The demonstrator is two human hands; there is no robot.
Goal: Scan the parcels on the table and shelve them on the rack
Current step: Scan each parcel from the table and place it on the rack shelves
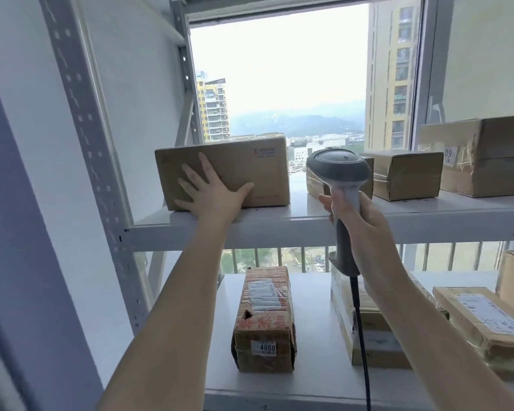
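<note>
A brown cardboard parcel (244,170) stands on the upper shelf (309,223) of the white rack, at its left end. My left hand (211,194) lies flat against the parcel's front face with fingers spread. My right hand (359,221) grips the handle of a grey barcode scanner (339,170), held upright in front of the shelf, its black cable hanging down. The scanner head hides part of a small box behind it.
More parcels (407,173) and a large taped box (487,155) sit on the upper shelf to the right. The lower shelf (315,321) holds a taped parcel labelled 4068 (264,321) and flat parcels (481,321). A perforated rack post (92,161) rises at left; a window is behind.
</note>
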